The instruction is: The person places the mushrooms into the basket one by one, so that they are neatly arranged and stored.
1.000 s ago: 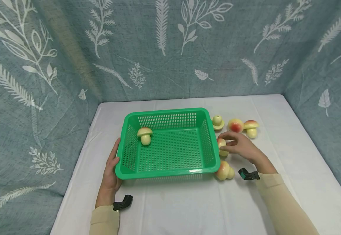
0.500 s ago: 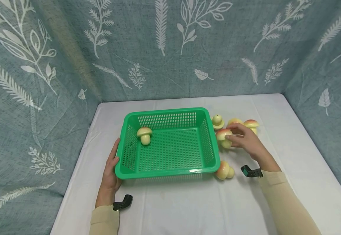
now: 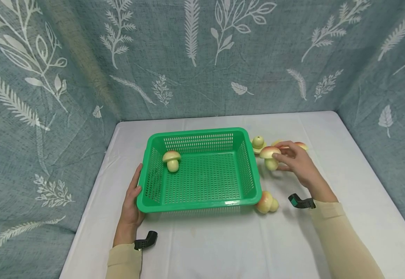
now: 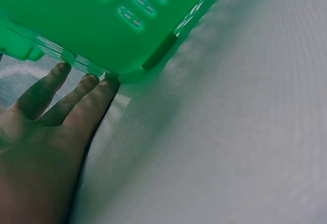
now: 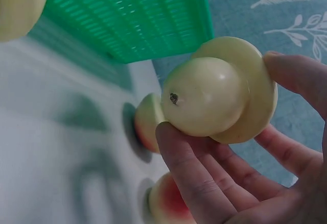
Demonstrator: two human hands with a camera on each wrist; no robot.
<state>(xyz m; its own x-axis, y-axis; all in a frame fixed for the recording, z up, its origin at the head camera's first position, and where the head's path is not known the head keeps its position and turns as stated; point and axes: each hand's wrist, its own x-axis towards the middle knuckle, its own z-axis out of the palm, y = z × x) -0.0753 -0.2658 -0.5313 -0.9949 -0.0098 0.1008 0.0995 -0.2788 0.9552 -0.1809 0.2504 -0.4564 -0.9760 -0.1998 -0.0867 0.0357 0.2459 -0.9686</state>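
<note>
My right hand (image 3: 301,166) pinches a toy mushroom (image 3: 270,158) with a reddish-yellow cap, lifted off the table right of the green basket (image 3: 199,209). In the right wrist view thumb and fingertips hold the mushroom (image 5: 207,96) by cap and stem, its stem end facing the camera. My left hand (image 3: 131,203) rests against the basket's left side. In the left wrist view its fairly straight fingers (image 4: 82,99) touch the basket's lower outer edge. One mushroom (image 3: 172,161) lies inside the basket, near the left wall.
Beside the basket's right wall, an upturned mushroom (image 3: 258,143) stands at the back and another mushroom (image 3: 267,202) lies at the front corner. Partly hidden behind my right hand are two more, one with a reddish cap (image 3: 302,145). White cloth (image 3: 202,248) covers the table; patterned curtains surround it.
My right hand has taken hold of the mushroom beside the basket, raised it and drawn it slightly back to the right. The left hand and the basket have stayed still.
</note>
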